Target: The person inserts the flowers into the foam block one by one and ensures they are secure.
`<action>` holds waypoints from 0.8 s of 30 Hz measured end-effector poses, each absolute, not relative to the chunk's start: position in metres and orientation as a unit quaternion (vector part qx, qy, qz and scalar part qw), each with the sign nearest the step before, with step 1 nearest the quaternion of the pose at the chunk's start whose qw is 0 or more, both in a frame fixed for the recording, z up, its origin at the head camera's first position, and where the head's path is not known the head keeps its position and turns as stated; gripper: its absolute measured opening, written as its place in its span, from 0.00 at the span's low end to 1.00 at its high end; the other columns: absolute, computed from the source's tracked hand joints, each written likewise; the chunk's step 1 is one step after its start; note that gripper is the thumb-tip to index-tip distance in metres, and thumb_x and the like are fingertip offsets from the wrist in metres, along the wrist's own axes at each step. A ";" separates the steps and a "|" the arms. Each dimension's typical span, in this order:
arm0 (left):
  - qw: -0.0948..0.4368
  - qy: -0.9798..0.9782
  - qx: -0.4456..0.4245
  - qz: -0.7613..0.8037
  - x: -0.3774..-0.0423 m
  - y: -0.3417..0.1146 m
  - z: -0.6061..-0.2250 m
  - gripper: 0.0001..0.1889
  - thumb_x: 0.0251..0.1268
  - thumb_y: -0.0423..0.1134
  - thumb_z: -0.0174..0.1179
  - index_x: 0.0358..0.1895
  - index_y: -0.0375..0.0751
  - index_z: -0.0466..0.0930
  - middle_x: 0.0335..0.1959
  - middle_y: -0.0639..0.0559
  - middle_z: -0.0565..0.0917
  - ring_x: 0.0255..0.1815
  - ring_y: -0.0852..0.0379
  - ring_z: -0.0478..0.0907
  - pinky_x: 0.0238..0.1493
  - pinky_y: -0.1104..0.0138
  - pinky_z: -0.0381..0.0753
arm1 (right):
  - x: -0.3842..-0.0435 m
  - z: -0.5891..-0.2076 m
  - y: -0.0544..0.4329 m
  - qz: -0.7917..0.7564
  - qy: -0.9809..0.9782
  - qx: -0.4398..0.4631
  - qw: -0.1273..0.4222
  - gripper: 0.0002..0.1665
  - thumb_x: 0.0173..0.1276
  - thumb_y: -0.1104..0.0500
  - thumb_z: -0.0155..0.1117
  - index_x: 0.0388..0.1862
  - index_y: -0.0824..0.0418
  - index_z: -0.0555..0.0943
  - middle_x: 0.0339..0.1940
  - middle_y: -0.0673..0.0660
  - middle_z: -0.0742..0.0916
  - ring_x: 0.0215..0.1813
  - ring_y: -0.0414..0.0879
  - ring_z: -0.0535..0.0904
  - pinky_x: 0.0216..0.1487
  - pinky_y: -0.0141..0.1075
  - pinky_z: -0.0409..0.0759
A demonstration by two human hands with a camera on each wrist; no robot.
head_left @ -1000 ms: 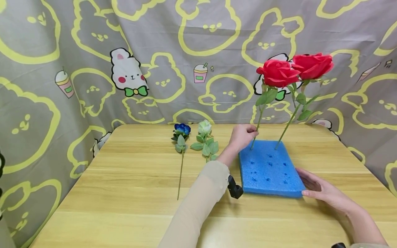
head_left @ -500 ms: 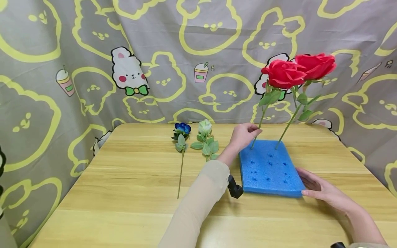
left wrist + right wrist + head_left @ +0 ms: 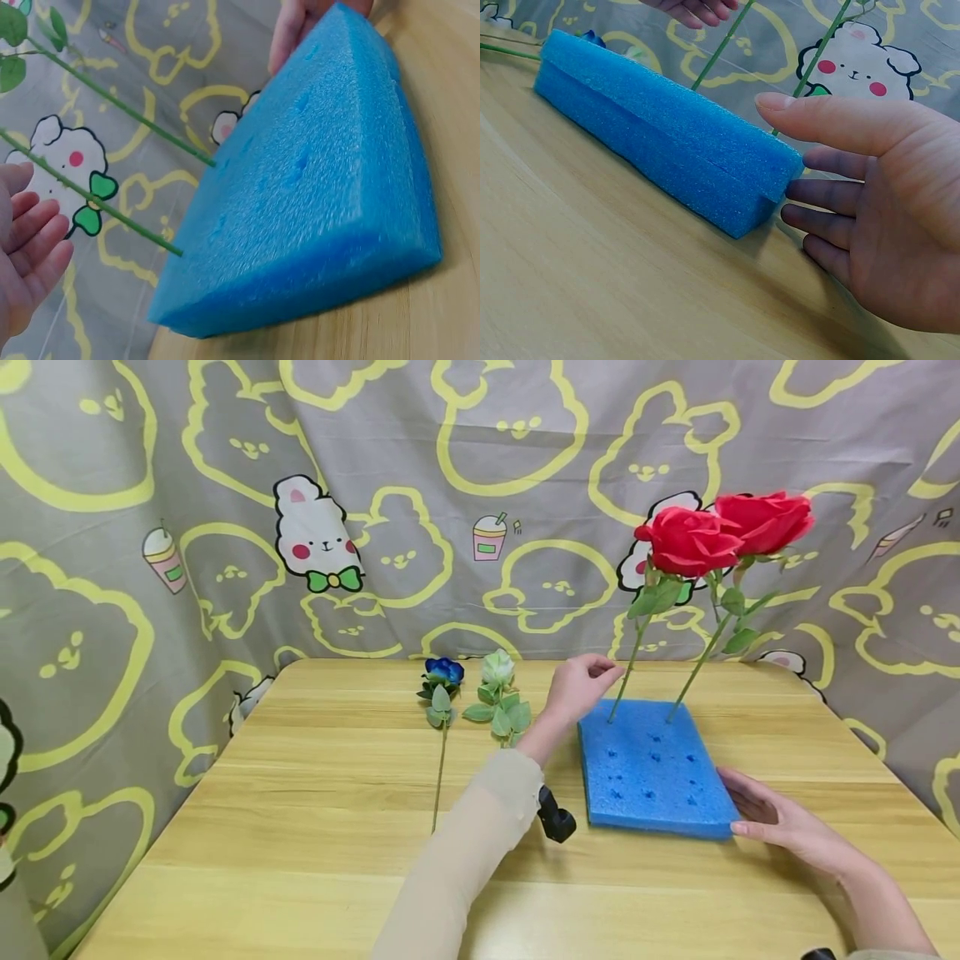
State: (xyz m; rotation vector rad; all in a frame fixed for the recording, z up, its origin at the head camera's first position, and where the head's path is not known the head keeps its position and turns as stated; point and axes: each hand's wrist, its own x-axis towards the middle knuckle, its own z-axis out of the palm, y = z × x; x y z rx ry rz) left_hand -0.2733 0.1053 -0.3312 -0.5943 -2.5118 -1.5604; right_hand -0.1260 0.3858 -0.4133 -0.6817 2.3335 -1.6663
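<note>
Two red artificial roses stand upright in the blue foam block (image 3: 637,793), near its far edge. My left hand (image 3: 581,687) is beside the stem of the left rose (image 3: 690,541); in the left wrist view its fingers (image 3: 41,240) are loosely bent, with nothing gripped. The other rose (image 3: 767,523) leans slightly to the right. At the block's near right corner rests my right hand (image 3: 787,824), thumb and fingers spread along the side. Seen from the right wrist, those fingers (image 3: 829,195) are relaxed at the foam's end. Several small holes dot the block's top.
Left of the block, a blue rose (image 3: 444,672) and a pale green-white rose (image 3: 498,670) lie on the wooden table (image 3: 285,827). My left forearm covers part of their stems. A patterned curtain (image 3: 405,443) hangs behind the table.
My left hand has let go of the left rose's stem and drawn slightly left. That rose's head has shifted a little right. The right hand stays at the block.
</note>
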 end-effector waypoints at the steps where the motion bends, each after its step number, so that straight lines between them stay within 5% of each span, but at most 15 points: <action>1: 0.064 -0.828 -0.197 -0.521 -0.273 0.103 -0.331 0.12 0.63 0.48 0.59 0.40 0.45 0.83 0.29 0.61 0.80 0.31 0.67 0.74 0.30 0.75 0.73 | -0.126 -0.414 0.386 -0.563 0.788 -0.231 0.097 0.38 0.67 0.74 0.49 0.68 0.80 0.42 0.64 0.30 0.64 0.62 0.20 0.59 0.55 0.16 0.61; 24: 0.011 -0.778 -0.160 -0.608 -0.253 0.032 -0.317 0.12 0.63 0.45 0.60 0.42 0.40 0.82 0.29 0.53 0.84 0.33 0.61 0.80 0.39 0.65 0.80 | -0.127 -0.413 0.388 -0.547 0.803 -0.215 0.100 0.37 0.68 0.72 0.49 0.68 0.79 0.43 0.62 0.27 0.63 0.60 0.18 0.58 0.53 0.15 0.61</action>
